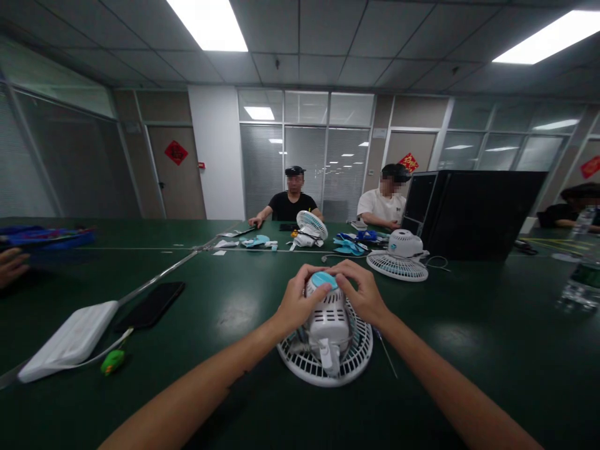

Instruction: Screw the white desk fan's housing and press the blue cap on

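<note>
A small white electric fan [329, 325] rests grille-down on the dark green table in front of me, its motor housing pointing up. A round light-blue cap [325, 279] tops the housing. My left hand [302, 294] curls round the left side of the housing's top, thumb on the cap. From the other side my right hand [360, 289] grips the same top, its thumb at the cap's right edge. Beyond the hands the fingertips are partly hidden. A thin metal rod, perhaps a screwdriver [388, 355], lies just right of the grille.
Left are a white power bank [70, 337], a black phone [152, 305] and a green toy [112, 362]. Farther off lie another fan [398, 256], a third fan [310, 230] and blue parts [349, 245]. A big black box [473, 215] stands right; two people sit opposite.
</note>
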Demonstrator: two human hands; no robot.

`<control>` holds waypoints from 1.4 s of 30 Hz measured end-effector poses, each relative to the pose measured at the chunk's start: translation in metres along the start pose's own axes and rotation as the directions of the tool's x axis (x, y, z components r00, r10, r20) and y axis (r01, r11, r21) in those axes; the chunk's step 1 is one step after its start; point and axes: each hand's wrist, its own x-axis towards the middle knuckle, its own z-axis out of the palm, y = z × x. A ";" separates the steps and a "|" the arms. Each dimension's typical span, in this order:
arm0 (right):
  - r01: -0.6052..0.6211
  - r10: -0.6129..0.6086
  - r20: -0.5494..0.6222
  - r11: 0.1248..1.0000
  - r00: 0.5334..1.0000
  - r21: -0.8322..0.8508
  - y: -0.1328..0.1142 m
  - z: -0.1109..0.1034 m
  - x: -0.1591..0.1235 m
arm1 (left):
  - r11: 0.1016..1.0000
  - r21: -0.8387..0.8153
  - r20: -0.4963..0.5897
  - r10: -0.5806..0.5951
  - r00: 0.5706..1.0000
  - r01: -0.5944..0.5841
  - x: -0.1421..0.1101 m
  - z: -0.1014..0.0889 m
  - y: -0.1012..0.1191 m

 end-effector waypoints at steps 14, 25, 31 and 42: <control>-0.255 0.255 -0.009 0.967 0.967 0.014 -0.005 0.012 -0.024 | 0.908 0.411 0.012 0.088 0.996 -0.085 0.013 -0.014 0.024; -0.167 0.167 -0.028 0.986 0.986 0.002 -0.006 0.013 -0.025 | 0.552 0.784 0.228 0.168 0.959 -0.283 0.012 -0.018 0.053; -0.165 0.165 -0.046 0.986 0.985 0.011 -0.006 0.014 -0.025 | 0.605 0.787 0.096 0.071 0.993 -0.120 0.016 -0.013 0.060; -0.172 0.173 -0.053 0.985 0.984 0.014 -0.007 0.012 -0.024 | 0.841 0.521 0.182 0.056 0.982 -0.145 0.020 -0.015 0.056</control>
